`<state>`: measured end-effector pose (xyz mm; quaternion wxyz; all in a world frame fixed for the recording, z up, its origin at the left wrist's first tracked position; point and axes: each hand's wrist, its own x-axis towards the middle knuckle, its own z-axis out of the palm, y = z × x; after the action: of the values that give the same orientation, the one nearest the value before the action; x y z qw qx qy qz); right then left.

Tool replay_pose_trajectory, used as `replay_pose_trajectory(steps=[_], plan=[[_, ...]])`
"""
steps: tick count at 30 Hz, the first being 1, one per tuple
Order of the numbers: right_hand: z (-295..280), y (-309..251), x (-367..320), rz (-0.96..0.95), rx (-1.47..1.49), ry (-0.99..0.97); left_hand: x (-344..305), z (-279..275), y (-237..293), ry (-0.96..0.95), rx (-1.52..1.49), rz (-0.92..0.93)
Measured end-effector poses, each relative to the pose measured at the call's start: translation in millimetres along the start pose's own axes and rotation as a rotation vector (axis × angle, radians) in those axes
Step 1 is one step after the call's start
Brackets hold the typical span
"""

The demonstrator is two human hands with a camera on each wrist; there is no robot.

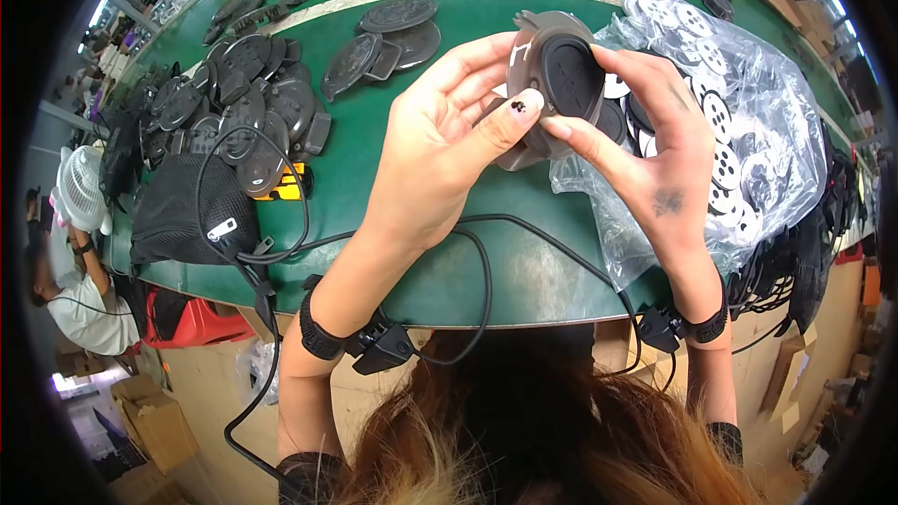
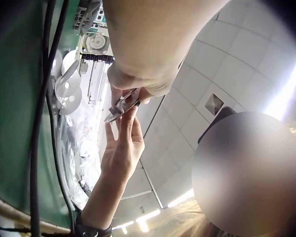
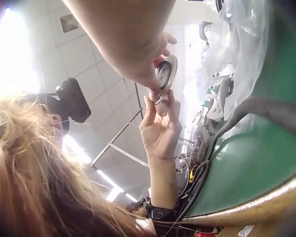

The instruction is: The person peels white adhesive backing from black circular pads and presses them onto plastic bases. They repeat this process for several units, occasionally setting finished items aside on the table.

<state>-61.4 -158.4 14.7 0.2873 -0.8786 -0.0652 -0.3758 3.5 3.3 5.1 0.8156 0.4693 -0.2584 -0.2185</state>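
Note:
Both hands hold a smoky translucent plastic part [image 1: 540,47] above the green table. A black oval pad [image 1: 572,78] lies against its face. The left hand [image 1: 447,131] grips the part from the left, thumb across its lower front and fingers behind. From the right, the right hand [image 1: 655,126] pinches the black oval's rim between thumb and index finger. In the left wrist view the part [image 2: 123,106] shows edge-on between the left hand [image 2: 138,81] and right hand [image 2: 119,155]. The right wrist view shows the dark oval [image 3: 164,74] beside the right hand's fingers.
A pile of similar dark parts [image 1: 245,103] and a black mesh pouch [image 1: 178,210] lie at the left of the table [image 1: 524,271]. On the right is a clear plastic bag [image 1: 786,122] with white, dotted discs [image 1: 716,117]. Cables [image 1: 486,262] run between the wrists. A person [image 1: 89,309] is at far left.

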Motion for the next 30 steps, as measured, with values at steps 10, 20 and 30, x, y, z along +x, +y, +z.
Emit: replay_pose_trajectory(steps=[10, 20, 30], plan=[[4, 0, 3, -0.081, -0.053, -0.052, 7, -6, -1, -0.013, -0.246, -0.042], [-12, 17, 16, 0.586, 0.726, -0.393, 9, -11, 0, -0.114, 0.167, -0.015], [-18, 59, 42, 0.846, 0.951, -0.292, 28, -61, -4, 0.303, 1.064, 0.292]])
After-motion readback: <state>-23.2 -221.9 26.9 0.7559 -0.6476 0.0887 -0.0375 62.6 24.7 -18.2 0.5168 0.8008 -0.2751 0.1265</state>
